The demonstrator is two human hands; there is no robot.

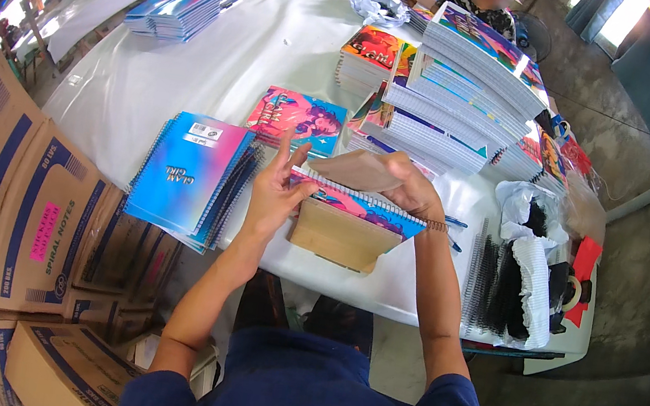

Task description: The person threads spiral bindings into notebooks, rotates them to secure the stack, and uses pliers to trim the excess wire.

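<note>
In front of me, over the table's near edge, I hold a spiral notebook (357, 205) with a pink and blue illustrated cover. Its coil runs along the upper edge, and a loose wire end sticks out at the right. My left hand (275, 192) pinches the notebook's left end between thumb and fingers, some fingers raised. With my right hand (413, 188) I grip a brown board (358, 170) beside the coil at the right end. Another brown board (339, 238) hangs below the cover. Just beyond lies a stack of pink notebooks (299, 117).
Blue-pink notebooks (185, 172) are piled at left, with another pile (173, 13) at far left. Tall notebook stacks (472, 83) stand at far right. Black coils (487, 282), white wrapping (526, 287), tape (572, 293) and pens (455, 232) lie right. Cartons (45, 207) crowd the left side.
</note>
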